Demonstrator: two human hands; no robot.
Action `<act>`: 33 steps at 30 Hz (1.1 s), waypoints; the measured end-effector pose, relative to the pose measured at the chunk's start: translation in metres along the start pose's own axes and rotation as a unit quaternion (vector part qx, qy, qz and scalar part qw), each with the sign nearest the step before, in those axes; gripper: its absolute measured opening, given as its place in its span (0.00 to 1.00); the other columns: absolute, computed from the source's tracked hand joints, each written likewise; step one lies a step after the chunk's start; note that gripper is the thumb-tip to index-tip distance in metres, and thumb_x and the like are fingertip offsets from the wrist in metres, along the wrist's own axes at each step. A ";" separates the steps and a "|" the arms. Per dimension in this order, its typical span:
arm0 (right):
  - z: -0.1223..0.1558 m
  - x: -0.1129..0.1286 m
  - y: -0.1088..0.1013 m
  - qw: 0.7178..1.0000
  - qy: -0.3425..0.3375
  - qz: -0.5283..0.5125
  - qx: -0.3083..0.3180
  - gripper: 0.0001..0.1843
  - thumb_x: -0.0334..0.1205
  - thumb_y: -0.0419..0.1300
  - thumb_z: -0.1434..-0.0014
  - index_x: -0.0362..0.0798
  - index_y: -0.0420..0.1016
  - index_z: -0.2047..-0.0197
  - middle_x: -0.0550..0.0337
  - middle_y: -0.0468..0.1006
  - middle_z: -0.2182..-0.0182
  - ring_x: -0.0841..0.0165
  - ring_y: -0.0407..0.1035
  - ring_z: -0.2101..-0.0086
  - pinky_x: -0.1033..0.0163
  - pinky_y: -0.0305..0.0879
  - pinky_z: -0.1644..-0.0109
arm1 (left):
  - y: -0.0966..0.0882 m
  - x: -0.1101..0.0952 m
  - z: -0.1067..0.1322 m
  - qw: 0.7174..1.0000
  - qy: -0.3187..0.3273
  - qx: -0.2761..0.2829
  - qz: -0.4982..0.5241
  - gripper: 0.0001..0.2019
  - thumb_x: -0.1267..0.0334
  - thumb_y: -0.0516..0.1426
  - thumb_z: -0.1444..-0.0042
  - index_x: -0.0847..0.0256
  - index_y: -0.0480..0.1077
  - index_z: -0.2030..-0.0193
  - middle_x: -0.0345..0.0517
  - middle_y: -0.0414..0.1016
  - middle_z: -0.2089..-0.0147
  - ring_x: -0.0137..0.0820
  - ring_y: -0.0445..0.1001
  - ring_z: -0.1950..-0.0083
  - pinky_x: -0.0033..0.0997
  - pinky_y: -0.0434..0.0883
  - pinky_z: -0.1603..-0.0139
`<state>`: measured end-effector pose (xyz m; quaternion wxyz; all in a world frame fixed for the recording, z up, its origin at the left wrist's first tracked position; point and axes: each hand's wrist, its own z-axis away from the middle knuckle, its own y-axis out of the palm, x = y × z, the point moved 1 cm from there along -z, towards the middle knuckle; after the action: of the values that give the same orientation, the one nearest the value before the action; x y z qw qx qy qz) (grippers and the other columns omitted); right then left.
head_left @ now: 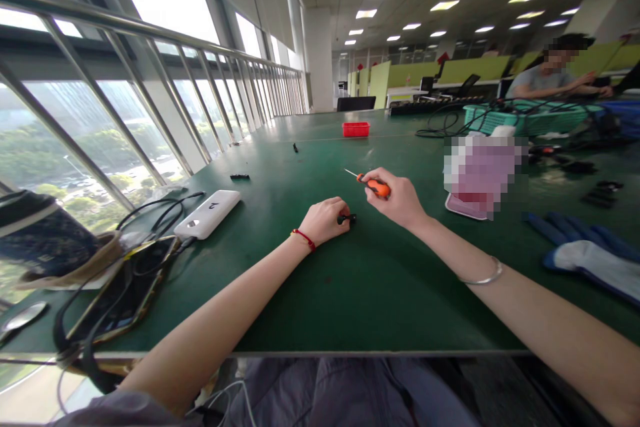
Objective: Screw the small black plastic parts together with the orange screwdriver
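My right hand (399, 200) is closed around the orange and black handle of a screwdriver (376, 187), its thin metal shaft pointing up and to the left. Lower and to the left, my left hand (327, 221) rests on the green table with its fingers closed on a small black part (347, 219). What kind of part it is cannot be made out, as the fingers cover some of it. The screwdriver tip is above and apart from that part. Farther off lie a black strip (240, 177) and another small black piece (295, 147).
A red tray (356, 129) stands farther back on the green table (280, 293). On the left are a white power bank (208, 213), a phone (127, 290) and cables. Blue-and-white gloves (595, 257) and a green basket (530, 119) are on the right, near a seated person (543, 80).
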<state>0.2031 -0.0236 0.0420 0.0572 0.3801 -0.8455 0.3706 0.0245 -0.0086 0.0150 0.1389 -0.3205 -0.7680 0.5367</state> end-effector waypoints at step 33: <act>0.008 0.044 -0.005 0.998 -0.034 -0.042 -0.044 0.18 0.39 0.55 0.53 0.51 0.58 0.57 0.67 0.68 0.77 0.72 0.62 0.78 0.67 0.58 0.72 | 0.002 -0.002 0.000 1.000 -0.007 -0.004 -0.023 0.05 0.65 0.54 0.50 0.61 0.69 0.68 0.45 0.72 0.62 0.32 0.71 0.62 0.27 0.68 0.66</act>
<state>0.1772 -0.0572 0.0561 0.0607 0.4243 -0.8459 0.3173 0.0268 -0.0097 0.0130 0.1443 -0.2999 -0.7783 0.5325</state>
